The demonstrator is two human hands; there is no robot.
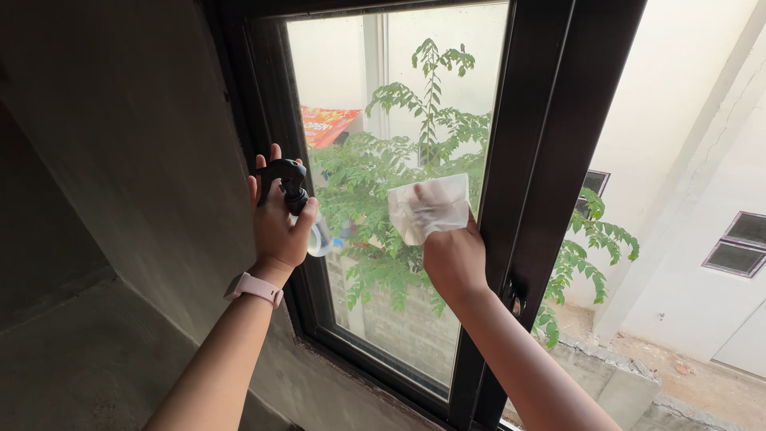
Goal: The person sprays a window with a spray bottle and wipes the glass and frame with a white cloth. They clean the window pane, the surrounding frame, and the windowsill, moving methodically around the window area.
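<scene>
Left hand clamped around neck of clear spray bottle, black trigger head up, held just beside dark window frame. Right hand presses white cloth flat against glass pane, fingers closed onto it. Pink watch on left wrist. Leafy tree beyond glass.

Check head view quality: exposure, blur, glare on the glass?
Head view: outdoor wall at right is overexposed, while the indoor wall at left sits in dim shade. The right hand and its white cloth look slightly motion-blurred; the left hand with the spray bottle is sharp. No strong glare on the pane; the tree reads clearly.
</scene>
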